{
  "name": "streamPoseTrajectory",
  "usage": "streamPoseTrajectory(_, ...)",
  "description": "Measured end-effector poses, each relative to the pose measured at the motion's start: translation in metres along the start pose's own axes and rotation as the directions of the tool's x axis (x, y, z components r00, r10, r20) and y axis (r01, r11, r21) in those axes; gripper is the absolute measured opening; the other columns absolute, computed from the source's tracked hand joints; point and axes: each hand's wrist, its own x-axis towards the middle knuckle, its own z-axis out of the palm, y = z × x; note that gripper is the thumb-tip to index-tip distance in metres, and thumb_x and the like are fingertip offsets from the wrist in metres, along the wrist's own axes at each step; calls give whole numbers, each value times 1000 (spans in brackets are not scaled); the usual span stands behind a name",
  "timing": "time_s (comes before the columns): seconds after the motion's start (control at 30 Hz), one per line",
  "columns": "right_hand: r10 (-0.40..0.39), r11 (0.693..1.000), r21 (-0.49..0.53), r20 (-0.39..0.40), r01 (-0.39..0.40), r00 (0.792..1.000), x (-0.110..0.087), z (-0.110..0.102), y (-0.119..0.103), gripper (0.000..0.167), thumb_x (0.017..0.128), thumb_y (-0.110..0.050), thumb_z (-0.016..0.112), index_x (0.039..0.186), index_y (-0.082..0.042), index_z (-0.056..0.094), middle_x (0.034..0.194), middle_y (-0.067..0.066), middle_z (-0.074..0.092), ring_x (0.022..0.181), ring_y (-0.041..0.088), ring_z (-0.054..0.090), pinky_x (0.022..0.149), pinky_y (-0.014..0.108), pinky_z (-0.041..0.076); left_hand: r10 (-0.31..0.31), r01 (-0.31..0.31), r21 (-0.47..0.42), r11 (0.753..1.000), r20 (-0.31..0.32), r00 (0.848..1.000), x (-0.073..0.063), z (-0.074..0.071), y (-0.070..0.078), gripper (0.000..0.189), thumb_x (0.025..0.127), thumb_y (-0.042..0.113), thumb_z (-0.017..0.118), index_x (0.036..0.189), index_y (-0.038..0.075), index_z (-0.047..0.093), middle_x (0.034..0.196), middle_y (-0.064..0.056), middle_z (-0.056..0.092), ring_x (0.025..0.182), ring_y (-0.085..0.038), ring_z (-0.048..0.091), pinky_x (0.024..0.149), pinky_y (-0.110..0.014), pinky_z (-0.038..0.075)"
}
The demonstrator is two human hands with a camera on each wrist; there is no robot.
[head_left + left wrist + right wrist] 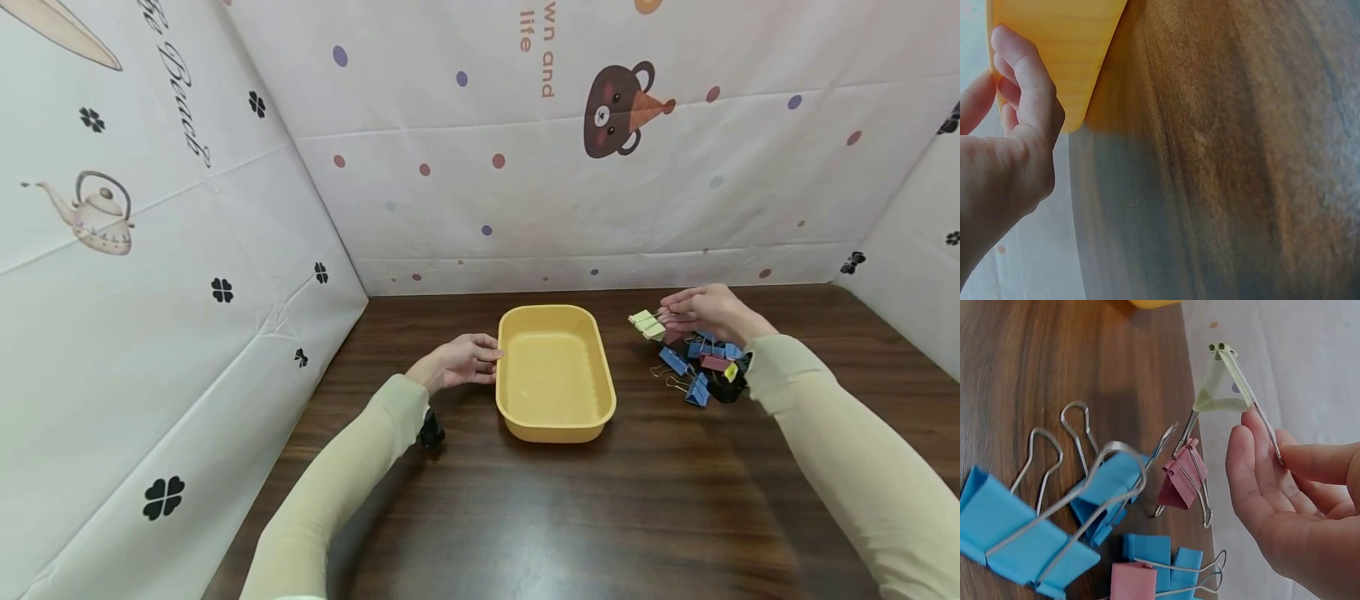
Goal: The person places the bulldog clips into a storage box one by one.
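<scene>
A yellow rectangular tray (pixel 555 375) stands on the brown table. At its left side, my left hand (pixel 467 361) pinches the rim; the left wrist view has the thumb (pixel 977 103) on one face of the tray wall and the fingers on the other. My right hand (pixel 708 312) holds a pale yellow binder clip (pixel 647 325) by one wire handle, between thumb and fingers, right of the tray. The clip's other handle reaches down to a pink binder clip (pixel 1184 478); whether they are hooked together I cannot tell.
Below the right hand lies a pile of blue binder clips (pixel 697 389), with a pink clip (pixel 715 363), a small yellow clip (pixel 731 372) and black ones (pixel 726 390). White patterned sheets (pixel 465 200) stand behind the table and along both sides.
</scene>
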Motion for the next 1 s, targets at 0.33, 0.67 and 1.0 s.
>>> streamPoseTrajectory(0.33,56,935,346,90,-84,994,-5,-5,-6,32,101,-3,44,87,-17,68,89,0,73,86,10,70,82,26,57,4,-4,-6,1000,3,1000,-1,0,0,6,98,4,53,100,9,50,85,-7,57,71,-17,56,67,-31,55)
streamPoseTrajectory(0.67,62,858,498,139,-124,988,-3,-12,-7,37,103,-3,38,86,-13,69,88,2,72,86,11,69,82,24,56,6,-6,1,1000,-1,1000,0,-1,-2,6,98,4,52,96,10,51,84,-7,57,72,-17,56,67,-31,55)
streamPoseTrajectory(1.0,102,887,450,30,-105,994,-8,-14,-8,40,102,-4,41,79,-17,70,82,0,72,80,9,70,78,24,57,17,-17,4,1000,-10,1000,0,1,-1,7,97,5,55,101,8,51,83,-6,58,72,-18,56,67,-31,56)
